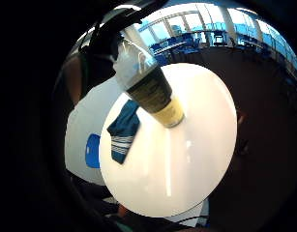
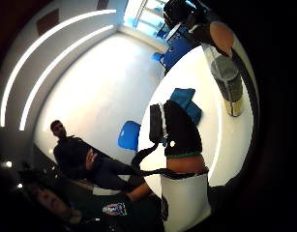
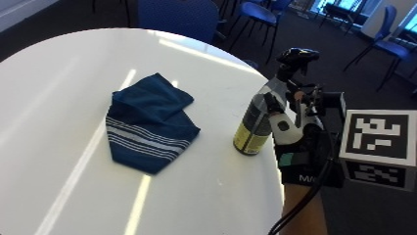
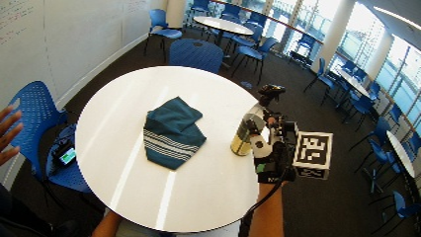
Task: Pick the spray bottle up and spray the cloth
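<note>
Right hand (image 3: 296,139) in the black glove is closest to the camera, sitting at the near right edge of the round white counter (image 3: 58,98). Its grip looks wrapped around the spray bottle (image 3: 264,120), with the fingers (image 3: 270,105) curled over the upper body just under the black trigger head (image 3: 296,56). So it's a narrow grip holding the bottle, not an open hand. Whether the bottle's base is touching the counter or just off it, I can't tell; it looks upright either way, right by the counter's edge.

Bottle itself has a clear upper part, a dark label and a yellowish band at the base.

Cloth (image 3: 149,125) is dark blue with white stripes across 1 end, lying crumpled near the middle of the counter, well apart from the bottle and off to its side. Nothing sits between the 2, just bare white top with a couple of light streaks across it.

Around the counter: a blue chair (image 4: 194,54) tucked in at the far side, another blue chair (image 4: 29,118) by the wall with a small device lying on its seat, more blue chairs and a 2nd round table (image 4: 224,22) further back near the windows.
</note>
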The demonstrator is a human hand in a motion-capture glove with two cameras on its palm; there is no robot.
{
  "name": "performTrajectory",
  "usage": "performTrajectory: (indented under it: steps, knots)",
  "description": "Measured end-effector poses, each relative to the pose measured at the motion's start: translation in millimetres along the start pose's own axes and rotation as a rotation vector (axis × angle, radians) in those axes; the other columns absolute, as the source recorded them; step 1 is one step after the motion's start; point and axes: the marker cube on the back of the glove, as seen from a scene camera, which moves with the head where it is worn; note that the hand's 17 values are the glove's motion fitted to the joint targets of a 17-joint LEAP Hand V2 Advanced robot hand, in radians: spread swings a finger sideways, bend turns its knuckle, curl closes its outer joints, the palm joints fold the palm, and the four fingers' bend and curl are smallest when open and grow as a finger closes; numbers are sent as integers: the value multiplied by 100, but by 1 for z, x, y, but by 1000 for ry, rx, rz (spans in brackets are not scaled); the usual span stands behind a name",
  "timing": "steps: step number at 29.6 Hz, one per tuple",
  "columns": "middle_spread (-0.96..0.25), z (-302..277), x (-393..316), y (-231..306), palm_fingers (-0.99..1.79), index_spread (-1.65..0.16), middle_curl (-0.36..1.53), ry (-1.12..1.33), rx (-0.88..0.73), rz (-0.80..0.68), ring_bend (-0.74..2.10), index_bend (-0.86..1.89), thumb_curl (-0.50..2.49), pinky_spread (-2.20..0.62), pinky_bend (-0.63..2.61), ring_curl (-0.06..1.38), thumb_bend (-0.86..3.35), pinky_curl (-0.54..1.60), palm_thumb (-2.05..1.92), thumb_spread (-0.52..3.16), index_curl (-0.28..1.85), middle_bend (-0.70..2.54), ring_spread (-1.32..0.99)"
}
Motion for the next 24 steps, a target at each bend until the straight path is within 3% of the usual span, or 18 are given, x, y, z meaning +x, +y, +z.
performTrajectory:
  steps: [24]
  knots:
    - [-8, 26, 29, -71, 86, -33, 39, -72, 188, 193, 37, 13, 42, 12, 17, 36, 0, 34, 72, 117, 26, 24, -9]
